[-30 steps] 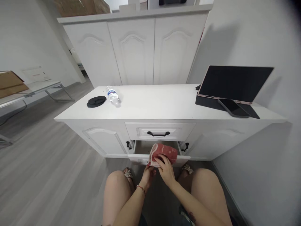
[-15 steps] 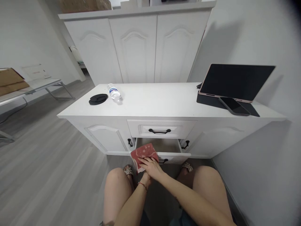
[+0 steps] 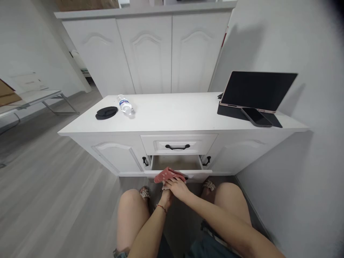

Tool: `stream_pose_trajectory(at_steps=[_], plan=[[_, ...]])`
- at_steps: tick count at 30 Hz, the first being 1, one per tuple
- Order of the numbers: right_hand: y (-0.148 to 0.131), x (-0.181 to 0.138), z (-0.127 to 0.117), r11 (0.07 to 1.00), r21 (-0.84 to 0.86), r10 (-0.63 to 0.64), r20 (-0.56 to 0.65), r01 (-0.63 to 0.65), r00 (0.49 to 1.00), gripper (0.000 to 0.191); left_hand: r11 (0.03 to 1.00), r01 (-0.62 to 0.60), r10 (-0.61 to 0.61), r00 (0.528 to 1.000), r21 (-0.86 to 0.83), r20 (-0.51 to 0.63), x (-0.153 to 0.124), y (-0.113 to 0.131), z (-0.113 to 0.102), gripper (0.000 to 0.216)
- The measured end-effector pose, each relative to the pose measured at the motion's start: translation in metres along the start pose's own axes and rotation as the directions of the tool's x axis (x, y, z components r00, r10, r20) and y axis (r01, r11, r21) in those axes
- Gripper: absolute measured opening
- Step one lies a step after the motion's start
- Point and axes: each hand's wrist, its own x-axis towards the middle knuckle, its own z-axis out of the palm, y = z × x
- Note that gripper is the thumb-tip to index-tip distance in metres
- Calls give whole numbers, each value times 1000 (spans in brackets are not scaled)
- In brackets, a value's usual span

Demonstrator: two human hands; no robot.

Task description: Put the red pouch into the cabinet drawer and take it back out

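A folded red towel (image 3: 168, 174) with a pale pattern and a whitish underside is held just in front of an open drawer (image 3: 177, 163). My left hand (image 3: 167, 197), a red bracelet at its wrist, grips the towel from below; most of its fingers are hidden. My right hand (image 3: 177, 188) lies over the towel's near right part, fingers bent down on it and thumb out of sight. The two hands almost touch. Part of the drawer's black handle (image 3: 186, 178) shows beside the towel.
Above is a closed drawer with a black handle (image 3: 177, 147). On the white countertop (image 3: 172, 111) are a water bottle (image 3: 125, 105), a flat black object (image 3: 106, 113), a tablet (image 3: 259, 90) and a phone (image 3: 256, 117). My knees flank the drawer.
The towel has tilted flatter and shifted slightly right, showing less of its face. My right hand's fingers have drawn closer together on it. The whole view has shifted a little.
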Motion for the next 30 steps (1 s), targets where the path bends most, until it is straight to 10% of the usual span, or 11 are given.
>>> stream_pose_trajectory(at_steps=[20,30], plan=[[68,-94,-27,980,6,198,-38,-198,979,43,993,97,-96,995,62,-14,4,-3,-15,28],[60,-104,-16,850,38,525,-125,-525,842,44,992,101,-99,995,73,-33,1,-2,-11,27]])
